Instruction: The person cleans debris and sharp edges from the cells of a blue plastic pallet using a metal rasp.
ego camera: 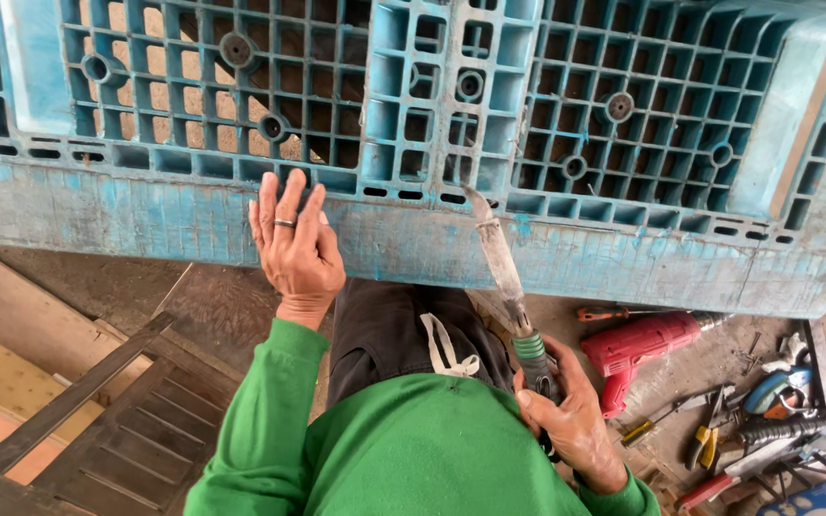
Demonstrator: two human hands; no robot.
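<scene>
Seen from the head camera, looking down over a green-sleeved torso and dark trousers: a large blue plastic pallet (432, 124) stood on its long side, grid face toward the viewer, scuffed bottom rail across the middle of the frame. Left hand (295, 247), ring on one finger, pressed flat and open against that rail, fingers spread upward, apparently to steady the pallet; nothing gripped. Right hand (566, 416) closed tight around the green handle of a worn knife (504, 272), blade angled up and left, its curved tip touching the rail just below a grid opening, seemingly set to scrape or pry there. Wooden louvred panel (136, 440) and plywood boards low on the left, close beside the left elbow, leaving little room that side. On the concrete floor to the right, a red power drill (638, 346) just beyond the right hand, then pliers (705, 440), screwdrivers and loose tools crowding the corner; open floor only between knees and pallet.
</scene>
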